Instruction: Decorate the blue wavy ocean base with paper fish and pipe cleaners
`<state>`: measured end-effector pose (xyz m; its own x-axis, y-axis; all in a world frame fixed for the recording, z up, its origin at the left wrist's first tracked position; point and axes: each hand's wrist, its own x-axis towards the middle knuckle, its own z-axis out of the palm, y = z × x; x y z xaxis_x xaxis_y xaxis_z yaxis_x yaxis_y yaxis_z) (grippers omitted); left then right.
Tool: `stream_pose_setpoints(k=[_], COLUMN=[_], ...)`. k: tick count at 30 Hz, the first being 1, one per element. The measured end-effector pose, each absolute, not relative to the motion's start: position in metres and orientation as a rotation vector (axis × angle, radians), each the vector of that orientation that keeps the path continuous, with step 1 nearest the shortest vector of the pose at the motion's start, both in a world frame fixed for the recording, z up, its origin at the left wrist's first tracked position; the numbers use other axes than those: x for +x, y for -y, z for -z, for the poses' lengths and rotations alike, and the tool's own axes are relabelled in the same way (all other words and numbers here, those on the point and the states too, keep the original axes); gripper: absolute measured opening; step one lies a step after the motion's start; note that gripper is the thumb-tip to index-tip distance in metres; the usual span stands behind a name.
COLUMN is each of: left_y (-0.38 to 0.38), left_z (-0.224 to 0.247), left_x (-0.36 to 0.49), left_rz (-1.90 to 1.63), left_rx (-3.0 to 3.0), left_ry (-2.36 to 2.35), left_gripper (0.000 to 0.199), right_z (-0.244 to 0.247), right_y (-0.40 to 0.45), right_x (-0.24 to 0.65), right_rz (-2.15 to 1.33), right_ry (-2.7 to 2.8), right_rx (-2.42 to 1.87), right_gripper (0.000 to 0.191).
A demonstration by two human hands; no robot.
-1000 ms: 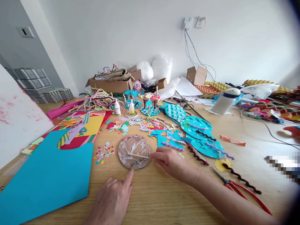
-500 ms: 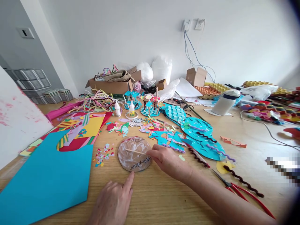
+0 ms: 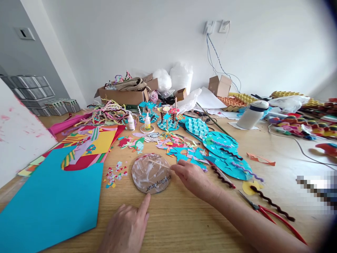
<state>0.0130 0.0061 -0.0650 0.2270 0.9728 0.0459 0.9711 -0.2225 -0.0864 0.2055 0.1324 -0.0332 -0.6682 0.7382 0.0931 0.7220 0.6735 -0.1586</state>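
A round cardboard disc (image 3: pixel 147 177) with printed lettering lies on the table, smeared with white glue. Pinched in the fingers of my right hand (image 3: pixel 192 179) is a thin pale stick (image 3: pixel 159 164), which reaches over the upper part of the disc. My left hand (image 3: pixel 127 223) rests in front of it, the index finger stretched out with its tip at the disc's near edge and the other fingers bent. Small confetti-like paper bits (image 3: pixel 116 174) lie left of the disc. Blue paper scraps (image 3: pixel 188 154) are just beyond my right hand.
A large blue sheet (image 3: pixel 58 196) covers the left side. Two glue bottles (image 3: pixel 147 123) stand behind the disc. Blue decorated discs (image 3: pixel 226 154) lie to the right, with red-handled scissors (image 3: pixel 259 208) nearer me. A white jar (image 3: pixel 251 116) and a cardboard box (image 3: pixel 123 96) stand farther back.
My right hand has shifted slightly right and up, and the stick's tip has moved towards the disc's far edge. My left finger stays at the near edge.
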Motion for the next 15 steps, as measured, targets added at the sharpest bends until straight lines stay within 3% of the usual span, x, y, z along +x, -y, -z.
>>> stream_pose_setpoints(k=[5,15], left_y=[-0.006,-0.006], left_z=[0.067,0.071], left_x=[0.012,0.010], left_rz=[0.005,0.128], left_rx=[-2.374,-2.341], left_ry=[1.886,1.760], left_gripper=[0.043,0.042], right_z=[0.032,0.038], right_y=[-0.129,-0.148], right_x=[0.208,0.214], right_rz=[-0.180,-0.147], right_ry=[2.835,2.701], right_rx=[-1.050,-1.251], right_gripper=[0.028,0.028])
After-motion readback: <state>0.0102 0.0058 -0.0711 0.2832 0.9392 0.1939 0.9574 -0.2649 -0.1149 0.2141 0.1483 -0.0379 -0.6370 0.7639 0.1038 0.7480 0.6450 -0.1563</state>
